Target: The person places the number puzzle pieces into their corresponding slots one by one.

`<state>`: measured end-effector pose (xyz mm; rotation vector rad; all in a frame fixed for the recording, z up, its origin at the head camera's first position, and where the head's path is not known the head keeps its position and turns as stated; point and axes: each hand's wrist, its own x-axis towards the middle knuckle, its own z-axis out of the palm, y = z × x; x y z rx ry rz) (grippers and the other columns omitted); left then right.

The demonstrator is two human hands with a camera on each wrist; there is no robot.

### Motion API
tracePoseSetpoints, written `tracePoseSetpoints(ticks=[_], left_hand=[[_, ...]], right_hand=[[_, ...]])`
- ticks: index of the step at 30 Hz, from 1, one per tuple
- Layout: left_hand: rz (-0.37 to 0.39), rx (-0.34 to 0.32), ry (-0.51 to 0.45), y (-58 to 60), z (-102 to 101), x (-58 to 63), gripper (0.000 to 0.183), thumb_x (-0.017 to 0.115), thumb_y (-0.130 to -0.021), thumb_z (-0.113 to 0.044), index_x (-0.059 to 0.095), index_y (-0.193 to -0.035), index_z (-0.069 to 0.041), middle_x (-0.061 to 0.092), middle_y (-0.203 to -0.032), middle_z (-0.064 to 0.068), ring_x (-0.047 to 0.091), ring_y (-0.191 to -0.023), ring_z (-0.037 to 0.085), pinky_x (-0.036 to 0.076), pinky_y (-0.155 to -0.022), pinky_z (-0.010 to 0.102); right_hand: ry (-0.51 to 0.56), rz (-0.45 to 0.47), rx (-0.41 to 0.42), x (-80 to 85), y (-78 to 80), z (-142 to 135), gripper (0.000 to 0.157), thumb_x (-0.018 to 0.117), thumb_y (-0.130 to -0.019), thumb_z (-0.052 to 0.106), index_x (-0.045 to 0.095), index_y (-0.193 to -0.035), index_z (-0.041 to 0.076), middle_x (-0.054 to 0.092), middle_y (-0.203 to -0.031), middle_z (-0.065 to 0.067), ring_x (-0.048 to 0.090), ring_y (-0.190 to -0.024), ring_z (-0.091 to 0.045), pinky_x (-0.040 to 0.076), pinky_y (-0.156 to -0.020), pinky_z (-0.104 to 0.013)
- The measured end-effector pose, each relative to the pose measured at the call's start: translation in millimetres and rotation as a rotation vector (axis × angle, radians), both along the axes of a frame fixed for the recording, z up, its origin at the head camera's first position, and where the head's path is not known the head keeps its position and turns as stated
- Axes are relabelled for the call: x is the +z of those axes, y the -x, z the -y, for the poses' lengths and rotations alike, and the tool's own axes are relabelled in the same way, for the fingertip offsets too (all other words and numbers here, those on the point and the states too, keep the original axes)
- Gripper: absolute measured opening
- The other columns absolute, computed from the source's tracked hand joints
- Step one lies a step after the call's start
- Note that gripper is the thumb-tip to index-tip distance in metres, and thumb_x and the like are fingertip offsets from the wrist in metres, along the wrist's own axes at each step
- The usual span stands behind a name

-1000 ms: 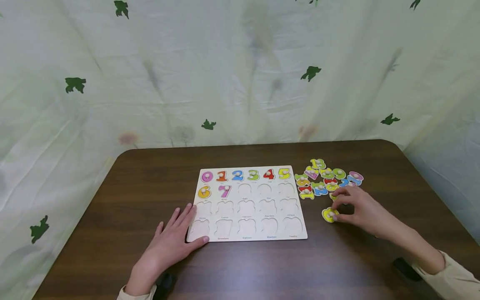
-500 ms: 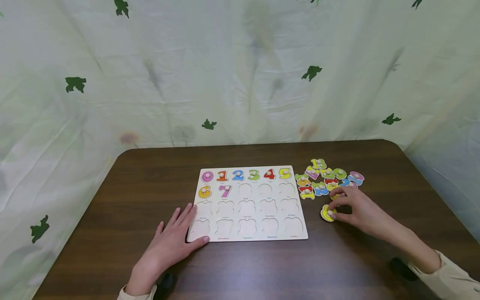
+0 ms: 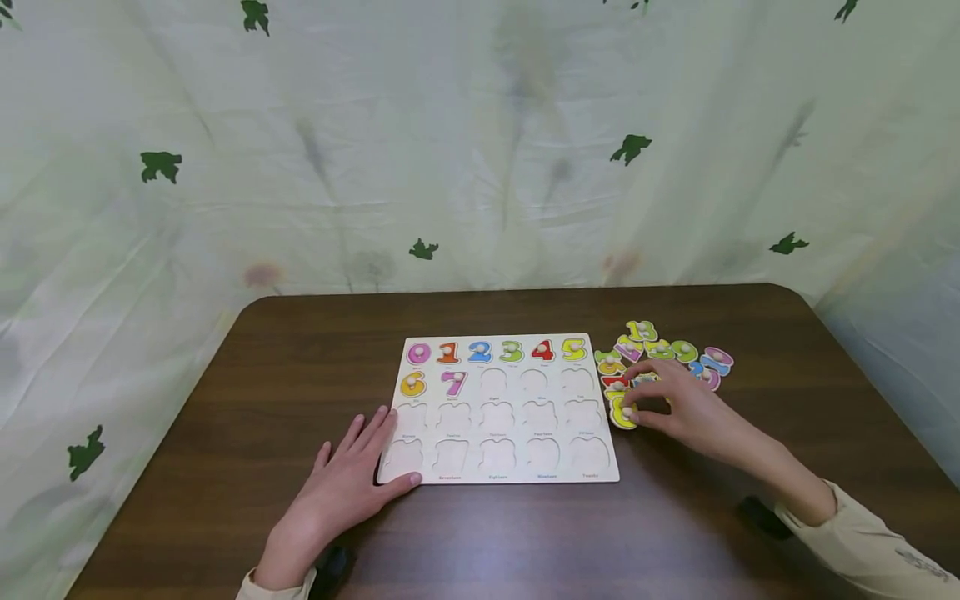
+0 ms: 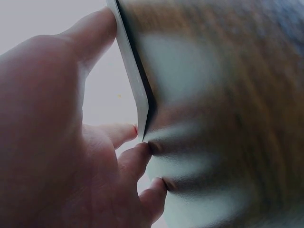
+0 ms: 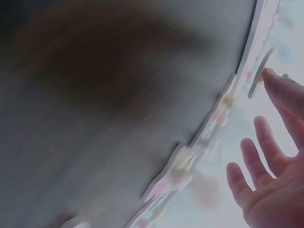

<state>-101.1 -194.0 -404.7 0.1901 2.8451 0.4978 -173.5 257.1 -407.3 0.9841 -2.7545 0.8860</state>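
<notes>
A white number puzzle board (image 3: 517,454) lies on the brown table, with the numbers 0 to 7 in its upper slots. My left hand (image 3: 337,479) rests at the board's lower left corner, fingers spread along the edge and thumb on the front rim. By the board's right edge, my right hand (image 3: 693,408) pinches a yellow number piece (image 3: 621,412) by its knob; which digit it is cannot be made out. In the right wrist view the held piece (image 5: 261,73) appears edge-on at the thumb tip, lifted off the table.
Several colourful number pieces (image 3: 641,331) lie in a cluster right of the board, some hidden behind the right hand. A blue and pink piece (image 3: 717,360) sits at the cluster's right end. Behind the table (image 3: 330,333) hangs a pale curtain (image 3: 480,150) with green leaf shapes.
My right hand has carried the yellow number piece left, from the table beside the cluster to the board's right edge. The left hand has stayed in place on the board.
</notes>
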Motion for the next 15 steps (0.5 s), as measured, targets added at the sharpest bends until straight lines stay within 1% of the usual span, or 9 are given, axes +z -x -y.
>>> tracePoseSetpoints(ticks=[3, 5, 10, 12, 15], left_hand=[[-0.006, 0.000, 0.001, -0.1, 0, -0.4, 0.099, 0.061, -0.083, -0.070, 0.025, -0.157, -0.015, 0.021, -0.162, 0.009, 0.014, -0.147, 0.040, 0.012, -0.104, 0.074], [-0.012, -0.001, 0.002, -0.1, 0, -0.3, 0.098, 0.061, -0.084, -0.069, 0.025, -0.158, -0.015, 0.021, -0.162, 0.009, 0.014, -0.147, 0.040, 0.012, -0.105, 0.074], [-0.018, -0.006, 0.005, -0.5, 0, 0.0, 0.097, 0.061, -0.084, -0.069, 0.025, -0.158, -0.015, 0.021, -0.162, 0.008, 0.015, -0.147, 0.039, 0.013, -0.105, 0.074], [-0.018, -0.004, 0.004, -0.6, 0, -0.1, 0.097, 0.061, -0.084, -0.068, 0.025, -0.157, -0.015, 0.021, -0.162, 0.008, 0.015, -0.147, 0.040, 0.014, -0.104, 0.074], [-0.021, 0.000, 0.002, -1.0, 0, -0.5, 0.097, 0.062, -0.084, -0.067, 0.026, -0.157, -0.015, 0.022, -0.162, 0.008, 0.016, -0.147, 0.039, 0.014, -0.104, 0.074]], right_hand=[[-0.005, 0.022, 0.021, 1.7, 6.7, 9, 0.024, 0.083, -0.078, 0.008, 0.075, -0.092, 0.026, 0.059, -0.117, -0.005, 0.050, -0.117, -0.029, 0.042, -0.093, -0.046], [-0.012, 0.039, 0.029, 3.2, 11.2, 16, 0.024, 0.083, -0.079, 0.009, 0.075, -0.094, 0.026, 0.058, -0.118, -0.005, 0.049, -0.117, -0.028, 0.044, -0.091, -0.045], [-0.005, 0.101, 0.044, 5.4, 23.5, 36, 0.021, 0.081, -0.082, 0.010, 0.074, -0.094, 0.026, 0.057, -0.121, -0.007, 0.049, -0.112, -0.023, 0.047, -0.085, -0.041], [-0.003, 0.116, 0.047, 5.6, 28.6, 44, 0.021, 0.081, -0.082, 0.009, 0.074, -0.094, 0.025, 0.057, -0.122, -0.008, 0.049, -0.113, -0.024, 0.047, -0.086, -0.042], [-0.012, 0.111, 0.050, 5.8, 35.3, 56, 0.021, 0.080, -0.082, 0.009, 0.073, -0.094, 0.024, 0.056, -0.122, -0.008, 0.048, -0.115, -0.025, 0.045, -0.085, -0.043]])
